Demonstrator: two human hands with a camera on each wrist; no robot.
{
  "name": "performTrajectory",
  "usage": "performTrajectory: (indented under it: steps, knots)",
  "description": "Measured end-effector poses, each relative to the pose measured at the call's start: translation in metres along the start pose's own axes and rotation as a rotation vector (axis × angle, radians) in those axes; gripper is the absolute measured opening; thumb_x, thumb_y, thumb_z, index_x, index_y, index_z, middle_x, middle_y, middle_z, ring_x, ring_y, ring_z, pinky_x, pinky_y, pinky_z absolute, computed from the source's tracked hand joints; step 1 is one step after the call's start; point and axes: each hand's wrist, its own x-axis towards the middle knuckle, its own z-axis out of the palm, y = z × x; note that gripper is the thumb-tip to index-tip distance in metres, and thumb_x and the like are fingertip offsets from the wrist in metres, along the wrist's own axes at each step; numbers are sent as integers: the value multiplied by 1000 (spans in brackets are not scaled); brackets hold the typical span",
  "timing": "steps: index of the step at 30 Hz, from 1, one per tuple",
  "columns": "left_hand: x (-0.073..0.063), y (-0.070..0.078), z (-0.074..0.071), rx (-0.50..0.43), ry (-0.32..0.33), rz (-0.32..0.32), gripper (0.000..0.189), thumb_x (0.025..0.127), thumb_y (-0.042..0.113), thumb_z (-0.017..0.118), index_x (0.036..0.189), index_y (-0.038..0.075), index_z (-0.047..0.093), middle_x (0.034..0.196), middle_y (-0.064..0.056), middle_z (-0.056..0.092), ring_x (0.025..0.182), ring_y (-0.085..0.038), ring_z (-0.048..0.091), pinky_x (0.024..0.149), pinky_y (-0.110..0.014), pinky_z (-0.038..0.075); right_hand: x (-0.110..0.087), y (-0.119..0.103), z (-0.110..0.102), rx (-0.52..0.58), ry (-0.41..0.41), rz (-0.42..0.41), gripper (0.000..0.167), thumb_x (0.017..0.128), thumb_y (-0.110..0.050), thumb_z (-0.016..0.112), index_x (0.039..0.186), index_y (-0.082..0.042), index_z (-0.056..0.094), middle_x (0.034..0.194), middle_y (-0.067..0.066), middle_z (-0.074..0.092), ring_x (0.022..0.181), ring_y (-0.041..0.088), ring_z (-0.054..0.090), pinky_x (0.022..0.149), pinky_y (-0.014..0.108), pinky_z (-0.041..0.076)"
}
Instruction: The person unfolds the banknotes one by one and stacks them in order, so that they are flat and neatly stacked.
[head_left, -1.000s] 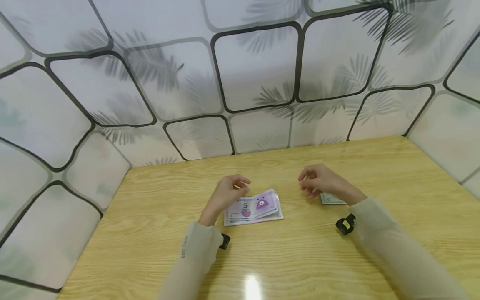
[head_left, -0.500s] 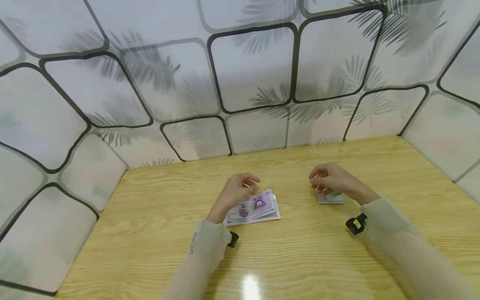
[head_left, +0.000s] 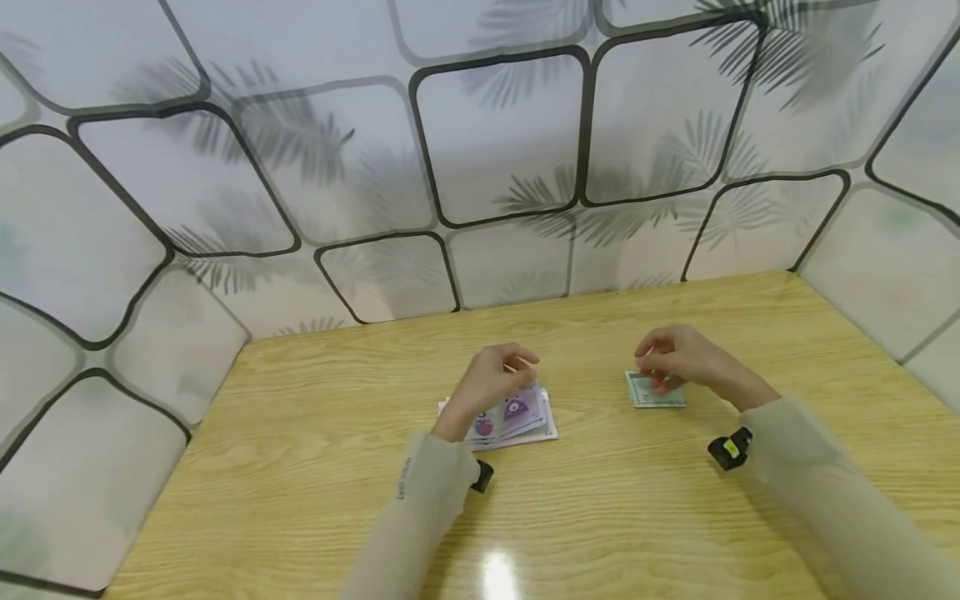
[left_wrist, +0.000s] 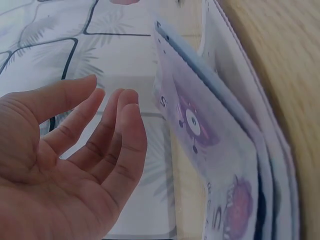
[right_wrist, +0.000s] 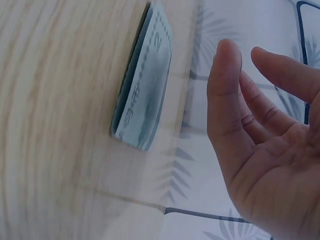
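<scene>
A pile of purple play banknotes (head_left: 517, 421), the top one marked 5, lies on the table left of centre. Above it hovers my left hand (head_left: 495, 379), hiding the pile's left part in the head view; its fingers bend loosely and hold nothing. In the left wrist view the stacked notes (left_wrist: 200, 125) stand apart from the fingertips (left_wrist: 131, 112). My right hand (head_left: 682, 358) hangs over a small stack of green play banknotes (head_left: 654, 396), fingers loosely bent around nothing. The right wrist view shows the green notes (right_wrist: 145, 85) with a gap to the fingers (right_wrist: 225, 85).
The wood-grain table (head_left: 315, 467) spreads out on every side of the notes. A patterned cloth screen (head_left: 495, 142) rises along its back and sides. Black wrist cameras (head_left: 729, 450) sit at both cuffs.
Both hands have shifted to the right in the head view. The left hand now covers more of the purple notes, and more of the green notes shows under the right hand.
</scene>
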Motion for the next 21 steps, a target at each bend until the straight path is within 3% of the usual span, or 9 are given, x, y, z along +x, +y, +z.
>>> performTrajectory:
  steps: [8, 21]
  knots:
    - [7, 2, 10, -30, -31, 7, 25, 97, 2, 65, 121, -5, 67, 100, -12, 68, 77, -19, 66, 68, -29, 59, -3, 5, -9, -15, 6, 23, 30, 101, -3, 56, 121, 19, 51, 86, 10, 66, 71, 17, 64, 67, 33, 62]
    - [19, 7, 29, -54, -79, 28, 24, 97, 2, 64, 120, -6, 68, 97, -14, 70, 91, -36, 70, 72, -33, 61, -10, 12, -19, -43, 23, 48, 28, 100, -4, 57, 118, 18, 53, 88, 10, 66, 71, 17, 63, 65, 32, 61]
